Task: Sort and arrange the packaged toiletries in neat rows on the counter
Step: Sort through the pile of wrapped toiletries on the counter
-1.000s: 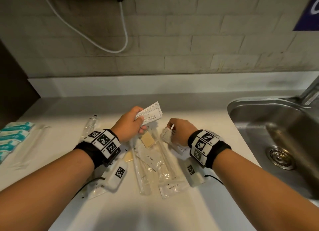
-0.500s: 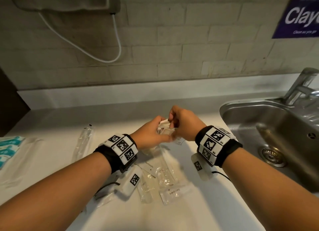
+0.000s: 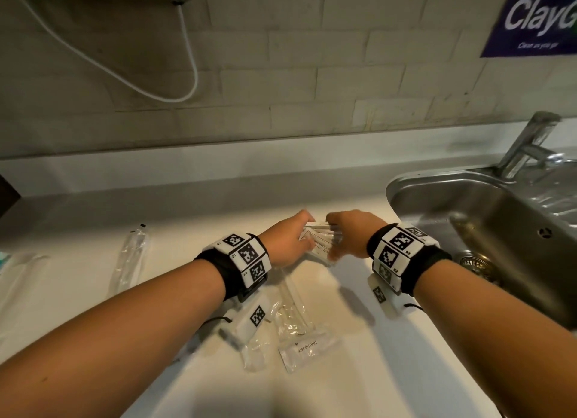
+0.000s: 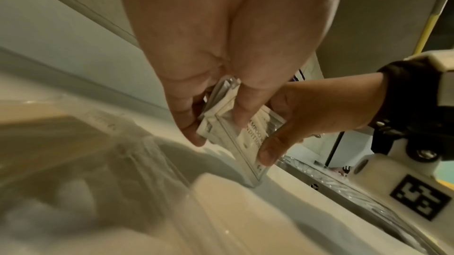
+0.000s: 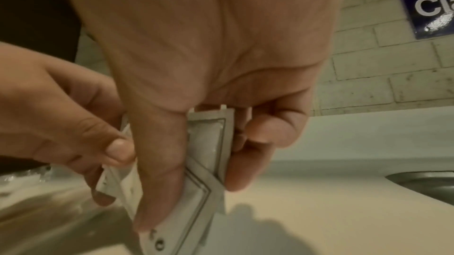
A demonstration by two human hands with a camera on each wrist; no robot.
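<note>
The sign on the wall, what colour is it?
The sign is dark blue with white letters, clearest in the head view.

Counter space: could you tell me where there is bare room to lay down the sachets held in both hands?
Bare counter lies between the backsplash and both hands, holding the sachets. Another free patch lies between the toothpaste packet and the sink. It is crowded under the left hand and wrist.

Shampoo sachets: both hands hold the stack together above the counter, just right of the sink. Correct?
Not quite. Both the left hand and the right hand do hold the shampoo sachets above the counter, but left of the sink, as the head view shows.
</note>
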